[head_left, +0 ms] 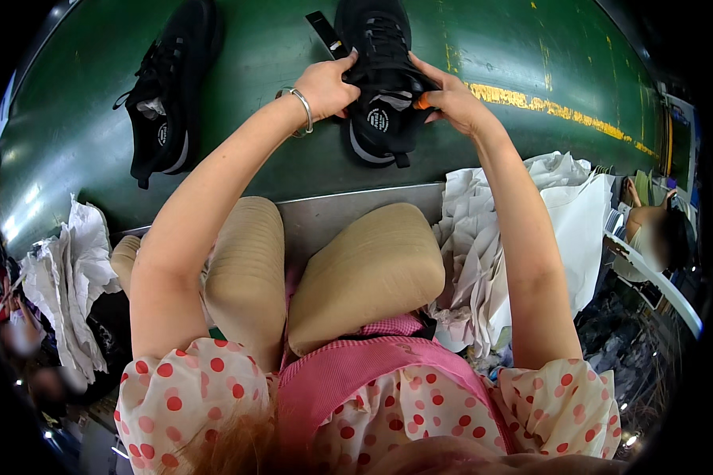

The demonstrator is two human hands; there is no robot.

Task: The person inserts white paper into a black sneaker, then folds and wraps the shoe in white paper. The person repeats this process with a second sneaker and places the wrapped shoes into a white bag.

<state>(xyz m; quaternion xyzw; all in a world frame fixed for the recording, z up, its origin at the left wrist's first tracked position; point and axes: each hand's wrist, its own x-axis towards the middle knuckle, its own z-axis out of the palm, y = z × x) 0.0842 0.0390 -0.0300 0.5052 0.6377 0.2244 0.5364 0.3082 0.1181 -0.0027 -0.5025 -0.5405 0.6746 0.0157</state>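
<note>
A black lace-up sneaker point(375, 38) lies on the green surface in front of me, its heel toward me and its opening facing up. My left hand point(329, 85) is closed on the left side of its collar. Beside that thumb a black tag point(323, 32) sticks out; whether my fingers pinch it I cannot tell. On the collar's right side, my right hand point(455, 101) grips the edge, with something orange point(422, 101) at the thumb. Inside the shoe a round white print shows on the insole. A second black sneaker point(184, 75) rests farther left, untouched.
The green work surface point(253, 127) has worn yellow lines point(562, 112) at right and a metal front edge point(348, 206). Crumpled white paper hangs in stacks at right point(483, 237) and left point(75, 277). Other people point(650, 226) are partly visible at both sides.
</note>
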